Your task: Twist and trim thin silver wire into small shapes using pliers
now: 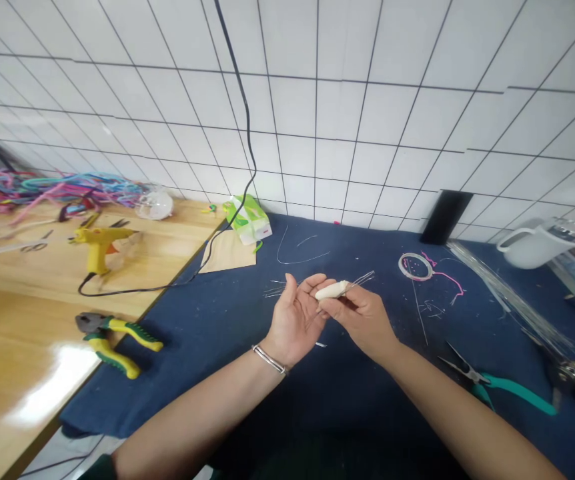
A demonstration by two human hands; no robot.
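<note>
My right hand pinches a small white oblong piece between thumb and fingers. Several thin wires stick out past it to the upper right. Close beside it, my left hand lies palm up with its fingers spread, under the near end of the white piece. Whether the left fingertips touch it I cannot tell. More thin wires show behind the left thumb. Both hands are above the dark blue cloth, and a silver bracelet is round the left wrist.
Yellow-green pliers and a yellow glue gun lie left. Teal-handled pliers, a wire bundle, a ring dish and a white mug are right. A tissue pack stands behind; a black cord hangs down.
</note>
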